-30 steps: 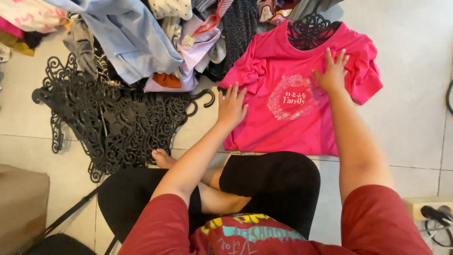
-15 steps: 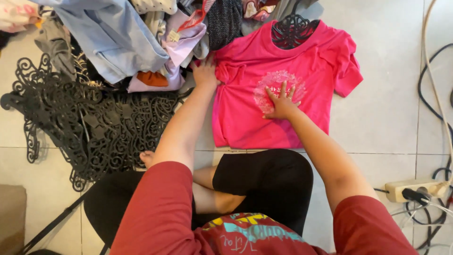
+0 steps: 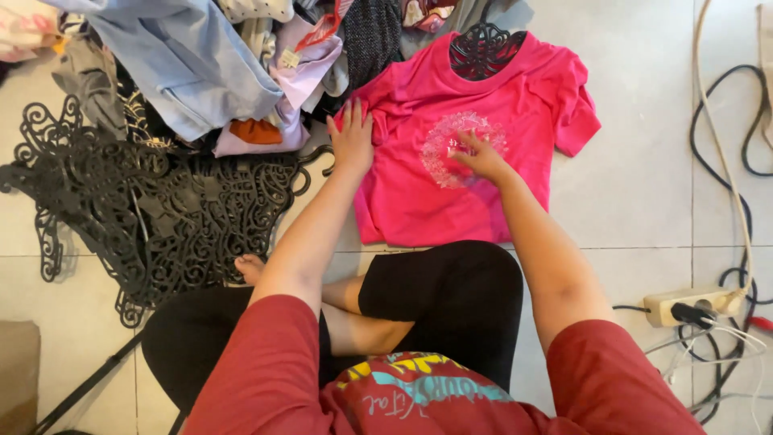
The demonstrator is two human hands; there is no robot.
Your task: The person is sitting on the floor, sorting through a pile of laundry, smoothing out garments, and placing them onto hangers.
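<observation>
The left hand (image 3: 352,138) was laid flat with spread fingers on the left sleeve of the pink T-shirt (image 3: 403,193), which it had gripped bunched half a second before. The right hand (image 3: 481,158), open, had stayed on the printed chest. The shirt was spread on the tiled floor (image 3: 644,161), over an ornate black hanger (image 3: 483,48), so smoothing seemed nearly done.
</observation>
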